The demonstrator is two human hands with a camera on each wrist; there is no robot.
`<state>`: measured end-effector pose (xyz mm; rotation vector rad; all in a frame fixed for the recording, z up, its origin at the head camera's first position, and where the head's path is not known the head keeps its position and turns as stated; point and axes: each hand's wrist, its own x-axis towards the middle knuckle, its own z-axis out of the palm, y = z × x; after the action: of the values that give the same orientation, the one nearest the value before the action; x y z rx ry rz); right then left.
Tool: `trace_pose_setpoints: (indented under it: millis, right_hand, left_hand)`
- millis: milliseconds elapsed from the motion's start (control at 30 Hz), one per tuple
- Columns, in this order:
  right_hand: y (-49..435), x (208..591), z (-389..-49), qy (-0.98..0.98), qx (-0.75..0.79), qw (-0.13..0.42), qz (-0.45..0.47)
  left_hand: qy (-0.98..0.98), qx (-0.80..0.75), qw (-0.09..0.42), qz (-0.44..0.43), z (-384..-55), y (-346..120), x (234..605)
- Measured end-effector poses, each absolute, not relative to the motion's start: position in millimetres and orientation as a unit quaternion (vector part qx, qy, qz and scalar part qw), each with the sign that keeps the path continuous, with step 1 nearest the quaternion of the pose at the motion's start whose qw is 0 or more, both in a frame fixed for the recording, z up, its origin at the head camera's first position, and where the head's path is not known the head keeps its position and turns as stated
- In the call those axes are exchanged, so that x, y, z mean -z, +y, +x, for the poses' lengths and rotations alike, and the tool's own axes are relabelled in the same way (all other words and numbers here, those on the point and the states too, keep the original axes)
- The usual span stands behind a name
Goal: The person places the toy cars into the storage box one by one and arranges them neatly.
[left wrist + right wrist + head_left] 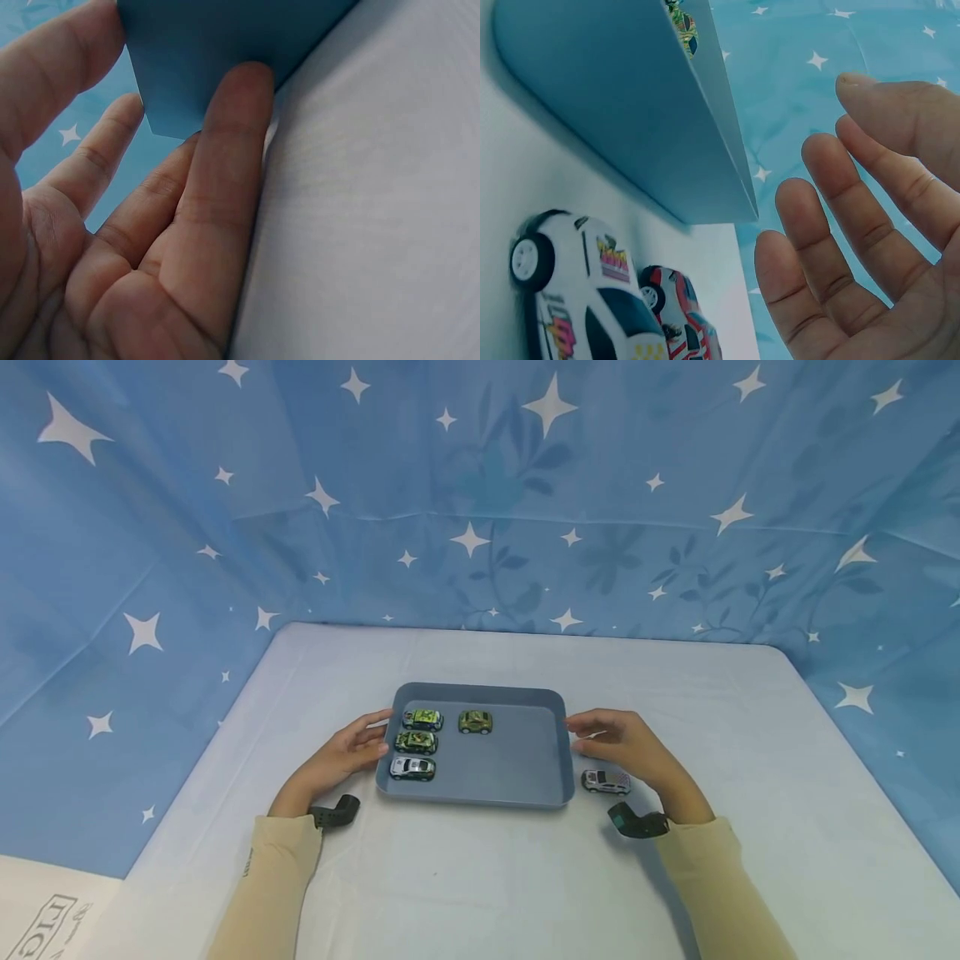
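A grey-blue tray (495, 785) lies on the table between the two hands. My left hand (348, 752) touches its left wall with fairly straight fingertips; in the left wrist view a finger (221, 165) lies against the tray's side (195, 67). Beside the right wall is my right hand (618, 742), fingers loosely bent and holding nothing. Inside, a yellow-green toy car (423, 720), a camouflage one (416, 742) and a silver one (412, 768) form a column at the left. A gold-green toy car (475, 722) sits farther right near the back wall.
Just outside the tray's right side, near the right hand, stands a white toy car (604, 292); a red-and-white one (679, 315) is behind it in the right wrist view. A white cloth covers the table (450, 877). A blue star-patterned curtain (375, 485) hangs behind.
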<state>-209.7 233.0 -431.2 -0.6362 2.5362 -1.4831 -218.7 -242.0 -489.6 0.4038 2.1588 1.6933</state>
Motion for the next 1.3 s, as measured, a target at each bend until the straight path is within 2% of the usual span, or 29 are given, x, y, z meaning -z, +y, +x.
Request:
trace_pose_setpoints:
  millis: [900,1300]
  right_hand:
    - [254,439,-209,0.854,0.488,0.054,-0.171]
    - [261,442,-210,0.869,0.468,0.066,-0.148]
  left_hand:
    - [0.767,-0.598,0.180,0.148,-217,-242,491]
    - [0.774,-0.590,0.179,0.144,-218,-241,489]
